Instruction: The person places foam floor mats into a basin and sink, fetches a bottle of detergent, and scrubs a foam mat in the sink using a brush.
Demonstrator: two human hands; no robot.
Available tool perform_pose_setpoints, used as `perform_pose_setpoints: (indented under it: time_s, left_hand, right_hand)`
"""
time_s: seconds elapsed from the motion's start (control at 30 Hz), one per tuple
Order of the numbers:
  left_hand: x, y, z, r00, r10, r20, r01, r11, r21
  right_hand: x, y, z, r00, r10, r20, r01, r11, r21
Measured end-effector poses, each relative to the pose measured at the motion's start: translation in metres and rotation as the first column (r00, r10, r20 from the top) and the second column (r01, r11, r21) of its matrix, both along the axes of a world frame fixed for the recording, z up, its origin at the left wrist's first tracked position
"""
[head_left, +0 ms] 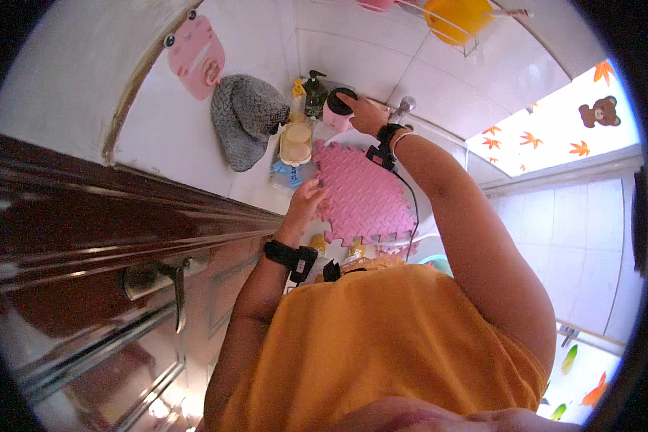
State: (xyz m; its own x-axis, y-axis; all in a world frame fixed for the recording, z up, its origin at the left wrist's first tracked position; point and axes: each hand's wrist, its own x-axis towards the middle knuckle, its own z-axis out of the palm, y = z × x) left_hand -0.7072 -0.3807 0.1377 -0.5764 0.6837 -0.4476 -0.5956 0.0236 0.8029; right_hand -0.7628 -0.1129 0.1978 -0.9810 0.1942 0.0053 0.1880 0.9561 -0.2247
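- The right hand [367,117] reaches up to a pink tub [335,119] with a black top [343,100]; the index finger lies over the edge of that top. The other fingers are partly hidden, so I cannot tell whether they are closed around the tub.
- The tub stands near the tiled wall, just above the pink interlocking foam mat [367,191] and to the right of a dark green pump bottle [314,93]. Any lettering on its side is too small to tell.
- The left hand [308,204] is loosely open, fingers parted and slightly bent, at the left edge of the foam mat; whether it touches the mat I cannot tell.
- Just beyond the left hand lies a blue and clear packet [289,173], printed with a few dark characters, too small to read with certainty.
- Above the packet sits a pale yellow box [296,160] with two round, cream-coloured faces.
- A yellow-topped bottle [297,90] stands beside the dark green one; label details are blurred on both.
- A grey knitted item [245,122] lies left of the box.
- Each wrist wears a black strapped module; the left module [302,263] bears a small pale label, illegible here.
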Motion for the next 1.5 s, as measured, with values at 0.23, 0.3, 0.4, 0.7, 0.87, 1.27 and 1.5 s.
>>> perform_pose_setpoints:
  time_s: [0.23,0.3,0.4,0.7,0.87,1.27,1.5]
  left_hand:
    - [-0.001,0.061,-0.014,0.834,0.002,-0.551,-0.002,1.0,0.0]
    - [0.027,0.101,0.016,0.647,0.015,-0.762,-0.083,0.995,-0.051]
    - [0.154,0.174,0.042,0.476,-0.16,-0.865,-0.011,0.982,-0.188]
    - [0.507,0.287,-0.021,0.402,-0.497,-0.769,0.132,0.862,-0.489]
    - [0.824,0.335,-0.08,0.982,0.123,0.141,-0.111,0.99,-0.085]
    - [1.506,0.503,-0.126,0.775,-0.459,0.434,0.509,0.861,0.002]
    - [1.608,0.613,-0.148,0.694,-0.574,0.435,0.638,0.77,-0.001]
  right_hand:
    - [0.109,0.019,0.043,0.883,0.023,-0.469,-0.111,0.981,-0.162]
    - [0.197,0.025,0.068,0.964,-0.173,-0.202,0.083,0.918,-0.389]
    - [0.373,0.063,0.044,0.953,-0.001,-0.303,-0.049,0.986,-0.158]
    - [0.935,0.118,-0.06,0.698,-0.653,-0.294,0.515,0.743,-0.428]
    - [1.394,0.058,-0.17,0.359,-0.931,-0.064,0.78,0.337,-0.527]
    - [2.081,0.118,-0.18,0.045,-0.999,-0.02,0.947,0.049,-0.318]
    - [2.15,0.325,-0.161,0.087,-0.985,-0.149,0.967,0.119,-0.224]
